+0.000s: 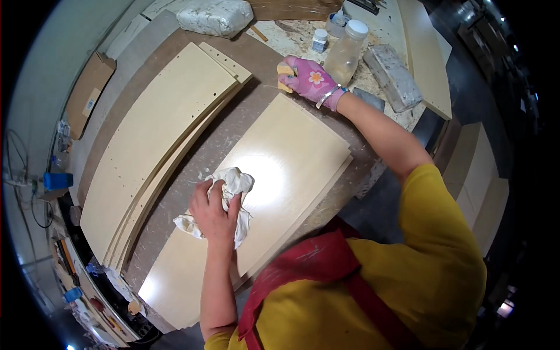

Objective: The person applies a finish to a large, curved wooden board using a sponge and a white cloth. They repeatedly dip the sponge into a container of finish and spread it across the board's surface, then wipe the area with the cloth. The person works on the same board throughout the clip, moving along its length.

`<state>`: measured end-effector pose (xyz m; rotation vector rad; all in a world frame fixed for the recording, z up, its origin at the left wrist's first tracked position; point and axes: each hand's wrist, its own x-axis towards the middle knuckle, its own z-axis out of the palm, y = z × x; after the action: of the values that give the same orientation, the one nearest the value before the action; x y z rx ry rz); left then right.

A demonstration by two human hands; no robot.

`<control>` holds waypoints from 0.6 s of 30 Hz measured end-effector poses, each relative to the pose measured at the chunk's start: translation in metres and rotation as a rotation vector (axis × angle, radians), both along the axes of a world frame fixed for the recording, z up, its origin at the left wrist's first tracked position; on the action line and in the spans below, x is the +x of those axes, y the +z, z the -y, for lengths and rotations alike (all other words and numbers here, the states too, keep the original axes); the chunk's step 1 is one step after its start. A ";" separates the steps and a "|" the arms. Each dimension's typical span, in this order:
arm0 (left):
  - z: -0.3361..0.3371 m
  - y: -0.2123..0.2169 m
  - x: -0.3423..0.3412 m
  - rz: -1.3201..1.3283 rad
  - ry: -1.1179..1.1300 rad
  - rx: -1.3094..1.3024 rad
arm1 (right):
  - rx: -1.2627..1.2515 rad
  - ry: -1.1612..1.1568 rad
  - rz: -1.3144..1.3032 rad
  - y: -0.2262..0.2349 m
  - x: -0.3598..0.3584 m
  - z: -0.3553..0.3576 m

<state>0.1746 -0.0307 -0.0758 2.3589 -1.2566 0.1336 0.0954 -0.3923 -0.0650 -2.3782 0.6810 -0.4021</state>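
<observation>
My left hand (213,214), bare, is closed around a crumpled white cloth (235,181). It presses the cloth on the glossy pale wood panel (297,149), which lies on at least one more panel. Beyond the panel's far end is my right hand (315,80), in a pink glove with a flower on it. Its fingers grip a yellowish sponge (284,78), held just above or on the table; the exact contact is hidden. To the left lies a stack of pale panels (157,111) with small drilled holes along the edges.
A clear bottle with a white lid (345,55), a small white bottle (319,40) and a wrapped block (392,77) stand near my right hand. At the back sits another wrapped bundle (214,17). A cardboard piece (90,95) leans at the left. More panels (475,181) are at the right.
</observation>
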 end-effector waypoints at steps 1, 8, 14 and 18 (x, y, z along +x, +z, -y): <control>0.000 0.000 0.000 0.041 -0.008 -0.003 | 0.052 -0.022 0.027 0.003 -0.001 -0.005; 0.002 0.000 -0.002 0.040 0.013 -0.007 | 0.147 -0.049 -0.035 0.002 -0.044 -0.028; 0.003 -0.001 -0.002 0.047 0.016 -0.028 | 0.170 0.059 -0.118 0.007 -0.095 -0.019; 0.004 0.000 -0.003 0.046 0.012 -0.037 | 0.099 -0.149 0.036 -0.001 -0.042 -0.025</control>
<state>0.1712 -0.0345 -0.0760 2.3446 -1.2506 0.2150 0.0537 -0.3677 -0.0662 -2.2298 0.8454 -0.4626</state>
